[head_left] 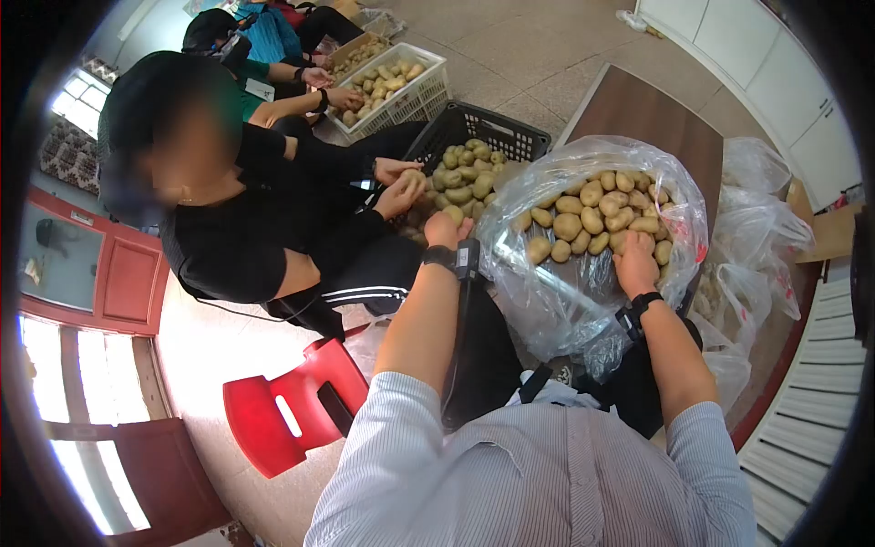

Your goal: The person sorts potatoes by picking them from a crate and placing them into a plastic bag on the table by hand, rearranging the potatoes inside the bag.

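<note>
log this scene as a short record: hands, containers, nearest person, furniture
left hand: at a round tan potato near the black plastic crate; grip unclear
right hand: among tan potatoes in an open clear plastic bag
black crate: holds potatoes
white plastic crate: holds potatoes, farther off
nearest person: black short-sleeved top
furniture: red plastic chair

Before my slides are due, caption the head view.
Left hand at the black crate, right hand among bagged potatoes.
</note>
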Demonstrator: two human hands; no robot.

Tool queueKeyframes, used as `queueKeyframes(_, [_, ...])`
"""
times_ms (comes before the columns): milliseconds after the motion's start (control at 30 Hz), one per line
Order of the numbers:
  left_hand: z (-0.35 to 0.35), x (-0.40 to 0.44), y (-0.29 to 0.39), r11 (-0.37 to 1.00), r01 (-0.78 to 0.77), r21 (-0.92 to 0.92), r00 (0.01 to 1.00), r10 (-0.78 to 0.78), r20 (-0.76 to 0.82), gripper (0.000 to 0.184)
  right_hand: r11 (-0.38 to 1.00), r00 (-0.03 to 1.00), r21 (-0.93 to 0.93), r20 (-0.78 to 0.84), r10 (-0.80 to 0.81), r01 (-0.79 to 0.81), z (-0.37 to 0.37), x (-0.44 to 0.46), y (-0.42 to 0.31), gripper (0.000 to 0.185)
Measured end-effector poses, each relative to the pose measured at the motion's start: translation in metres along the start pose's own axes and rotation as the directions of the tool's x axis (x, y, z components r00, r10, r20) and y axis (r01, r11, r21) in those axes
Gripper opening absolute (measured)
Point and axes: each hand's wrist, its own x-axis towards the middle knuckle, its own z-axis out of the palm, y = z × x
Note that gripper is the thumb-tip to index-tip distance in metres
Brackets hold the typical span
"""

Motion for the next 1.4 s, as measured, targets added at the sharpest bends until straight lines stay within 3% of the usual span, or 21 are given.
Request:
queueKeyframes(100, [0.001,0.001,-0.009,0.992,-0.027,0.122,0.997,0.018,0.070,0.032,0.997,1.000,0.075,-0.009,-0.007,0.008,0.018,-0.013,0.013,0.048])
queueKeyframes(133, [0.003,0.000,-0.016,0.988,-0.069,0.138,0.998,0.067,0.014,0.032,0.989,0.997,0.131,-0.053,-0.058,0.065,0.025,-0.017,0.016,0.047])
queueKeyframes(233, [0.002,0.002,-0.017,0.901,-0.165,0.400,0.984,0.178,0.004,0.032,0.975,0.986,0.182,-0.128,-0.105,0.128,0.033,-0.032,0.016,0.045])
queueKeyframes(333, [0.003,-0.005,0.025,0.899,-0.055,0.434,0.998,0.049,0.023,0.030,0.917,0.998,0.393,-0.031,-0.057,0.065,0.043,-0.040,0.014,0.044])
queueKeyframes(400, [0.006,-0.014,0.085,0.524,-0.194,0.829,0.981,0.088,0.174,0.032,0.906,0.999,0.423,0.034,-0.013,-0.003,0.044,-0.043,0.010,0.044])
queueKeyframes(433, [0.005,-0.014,0.102,0.525,-0.202,0.827,0.979,0.093,0.181,0.032,0.891,0.994,0.449,0.103,0.020,-0.065,0.044,-0.044,0.008,0.044])
queueKeyframes(533, [0.002,-0.006,0.119,0.345,-0.017,0.939,0.951,-0.284,0.122,0.034,0.875,0.992,0.478,0.126,0.026,-0.084,0.056,-0.046,0.013,0.044])
queueKeyframes(600, [0.008,-0.007,0.123,0.621,0.379,0.686,0.875,-0.482,-0.047,0.028,0.840,0.982,0.525,0.181,0.048,-0.138,0.068,-0.045,0.019,0.044])
queueKeyframes(633, [0.016,-0.008,0.132,0.738,0.671,0.069,0.740,-0.661,-0.127,0.025,0.802,0.969,0.566,0.239,0.062,-0.191,0.072,-0.046,0.021,0.043])
queueKeyframes(667, [0.023,-0.007,0.143,0.627,0.696,-0.350,0.631,-0.767,-0.120,0.023,0.800,0.969,0.566,0.236,0.071,-0.196,0.077,-0.046,0.024,0.043])
queueKeyframes(733, [0.033,-0.008,0.162,0.421,0.622,-0.661,0.524,-0.850,-0.049,0.021,0.750,0.961,0.620,0.265,0.075,-0.229,0.077,-0.045,0.020,0.044])
queueKeyframes(767, [0.035,-0.012,0.169,0.449,0.644,-0.619,0.570,-0.821,-0.003,0.022,0.749,0.961,0.619,0.262,0.085,-0.235,0.074,-0.046,0.016,0.044])
queueKeyframes(833, [0.041,-0.017,0.188,0.547,0.675,-0.495,0.683,-0.717,0.139,0.026,0.585,0.898,0.704,0.427,0.104,-0.402,0.052,-0.046,0.000,0.044])
queueKeyframes(867, [0.048,-0.019,0.203,0.585,0.713,-0.387,0.671,-0.729,0.133,0.025,0.686,0.946,0.676,0.318,0.059,-0.270,0.076,-0.040,0.010,0.043])
queueKeyframes(900, [0.052,-0.020,0.214,0.581,0.720,-0.381,0.667,-0.731,0.146,0.025,0.685,0.946,0.673,0.316,0.074,-0.278,0.062,-0.040,0.004,0.043])
queueKeyframes(967, [0.060,-0.022,0.224,0.584,0.774,-0.244,0.633,-0.708,0.313,0.025,0.500,0.892,0.764,0.451,0.036,-0.407,0.023,-0.043,-0.036,0.041])
queueKeyframes(1133, [0.072,-0.031,0.237,0.658,0.746,-0.105,0.610,-0.611,0.504,0.028,0.397,0.895,0.833,0.442,-0.057,-0.386,0.010,-0.036,-0.074,0.041])
queueKeyframes(1267, [0.080,-0.038,0.264,0.654,0.752,-0.086,0.590,-0.608,0.531,0.029,0.309,0.895,0.870,0.433,-0.109,-0.384,-0.002,-0.030,-0.101,0.046])
queueKeyframes(1333, [0.083,-0.040,0.267,0.744,0.663,-0.079,0.702,-0.582,0.409,0.027,0.288,0.888,0.881,0.430,-0.161,-0.374,-0.012,-0.028,-0.109,0.048])
queueKeyframes(1367, [0.084,-0.040,0.268,0.743,0.665,-0.077,0.700,-0.583,0.413,0.027,0.287,0.889,0.881,0.430,-0.157,-0.376,-0.012,-0.027,-0.110,0.048])
queueKeyframes(1400, [0.085,-0.040,0.267,0.809,0.581,-0.093,0.803,-0.550,0.229,0.026,0.265,0.888,0.883,0.434,-0.151,-0.387,-0.009,-0.025,-0.111,0.047])
